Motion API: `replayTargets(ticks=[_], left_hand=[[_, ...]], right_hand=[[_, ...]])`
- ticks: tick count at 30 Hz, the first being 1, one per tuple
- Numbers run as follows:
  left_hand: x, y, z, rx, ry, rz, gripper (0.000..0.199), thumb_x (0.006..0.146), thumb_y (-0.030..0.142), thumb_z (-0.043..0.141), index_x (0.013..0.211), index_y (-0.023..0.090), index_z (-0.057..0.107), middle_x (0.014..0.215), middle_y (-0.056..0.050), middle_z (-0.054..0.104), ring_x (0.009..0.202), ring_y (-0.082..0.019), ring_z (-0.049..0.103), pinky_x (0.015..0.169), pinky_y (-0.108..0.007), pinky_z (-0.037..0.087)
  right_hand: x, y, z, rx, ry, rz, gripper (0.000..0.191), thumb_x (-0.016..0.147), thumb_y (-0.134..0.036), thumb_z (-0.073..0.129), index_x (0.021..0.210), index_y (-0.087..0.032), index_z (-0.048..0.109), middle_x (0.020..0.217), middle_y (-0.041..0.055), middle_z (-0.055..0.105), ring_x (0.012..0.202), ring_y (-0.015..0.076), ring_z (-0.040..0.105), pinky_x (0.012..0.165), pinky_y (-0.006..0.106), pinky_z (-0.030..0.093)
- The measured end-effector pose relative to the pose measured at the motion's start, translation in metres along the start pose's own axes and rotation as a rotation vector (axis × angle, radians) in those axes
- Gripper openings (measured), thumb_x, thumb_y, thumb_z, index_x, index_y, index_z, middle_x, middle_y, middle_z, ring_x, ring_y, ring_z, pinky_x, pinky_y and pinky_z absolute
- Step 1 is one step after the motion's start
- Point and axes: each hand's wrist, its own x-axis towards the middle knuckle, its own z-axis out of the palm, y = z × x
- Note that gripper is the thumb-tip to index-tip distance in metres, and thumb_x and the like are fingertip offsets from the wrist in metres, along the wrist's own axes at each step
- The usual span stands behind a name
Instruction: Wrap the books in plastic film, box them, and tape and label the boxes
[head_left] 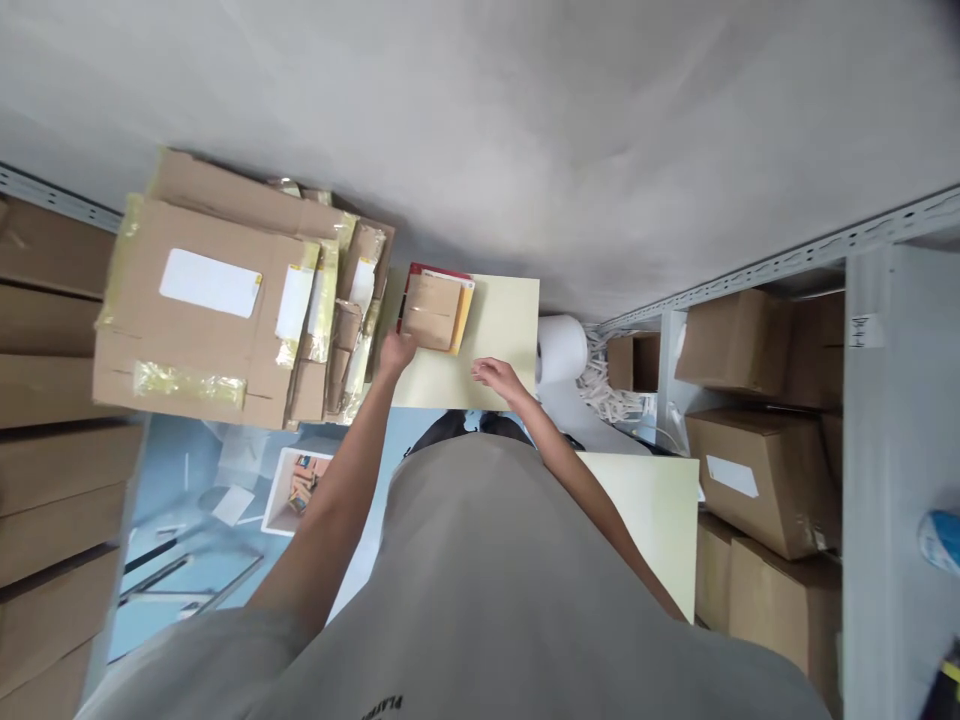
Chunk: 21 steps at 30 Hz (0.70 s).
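A small flat cardboard box (pixel 433 310) lies on top of red, white and yellow flat items (pixel 466 318) on a pale yellow table (pixel 514 320). My left hand (pixel 397 352) is closed at the near left corner of this small stack, its fingertips partly hidden. To the right and nearer my body, my right hand (pixel 496 376) is over the tabletop with its fingers loosely bent and nothing in them. Large flattened cardboard boxes (pixel 210 345) with white labels and yellowish tape are piled to the left of my left hand.
A white roll (pixel 561 348) stands at the table's right edge, near a heap of white strips (pixel 600 385). Shelves with cardboard boxes (pixel 757 480) line the right side, with more boxes (pixel 52 455) at the left. Below sits a white bin (pixel 281 505) with small items.
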Motion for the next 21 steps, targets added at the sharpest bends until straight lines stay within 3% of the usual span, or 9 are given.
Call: replayTargets(ticks=[3,10,16,18,21], left_hand=[[0.013,0.01,0.001,0.046,-0.059,-0.039,0.053,0.089,0.018,0.073,0.138,0.002,0.063,0.133,-0.031,0.072,0.128,-0.043,0.07,0.106,-0.048,0.053],[0.005,0.02,-0.005,0.06,0.012,0.029,0.065,0.089,0.031,0.078,0.146,0.009,0.058,0.14,-0.027,0.07,0.131,-0.042,0.067,0.108,-0.048,0.051],[-0.013,0.03,-0.016,-0.094,-0.011,0.22,0.04,0.086,0.032,0.078,0.12,0.017,0.064,0.122,-0.017,0.073,0.117,-0.033,0.071,0.103,-0.043,0.052],[-0.025,0.035,-0.017,-0.181,-0.059,0.283,0.034,0.086,0.032,0.078,0.114,0.021,0.062,0.113,-0.012,0.074,0.107,-0.03,0.072,0.096,-0.04,0.053],[-0.046,0.04,-0.016,-0.322,-0.235,0.379,0.029,0.085,0.036,0.077,0.107,0.024,0.061,0.102,-0.004,0.075,0.087,-0.023,0.071,0.082,-0.033,0.053]], right_hand=[[0.01,-0.007,0.014,-0.03,0.017,-0.013,0.012,0.087,-0.033,0.068,0.09,-0.022,0.073,0.101,0.004,0.077,0.09,0.0177,0.073,0.096,0.035,0.056],[0.007,-0.013,0.027,0.04,0.101,0.023,0.017,0.085,-0.039,0.073,0.087,-0.022,0.073,0.102,0.0058,0.079,0.088,0.019,0.074,0.096,0.037,0.057],[-0.01,-0.014,0.028,0.162,0.247,0.052,0.027,0.087,-0.043,0.078,0.102,-0.021,0.075,0.112,0.0117,0.081,0.098,0.0217,0.077,0.105,0.042,0.056],[-0.019,-0.011,0.027,0.198,0.287,0.055,0.032,0.088,-0.046,0.078,0.107,-0.021,0.076,0.118,0.0134,0.081,0.104,0.0237,0.078,0.11,0.045,0.054],[-0.037,-0.004,0.021,0.288,0.348,0.062,0.04,0.09,-0.053,0.076,0.116,-0.022,0.076,0.126,0.0153,0.08,0.113,0.0268,0.077,0.115,0.048,0.051]])
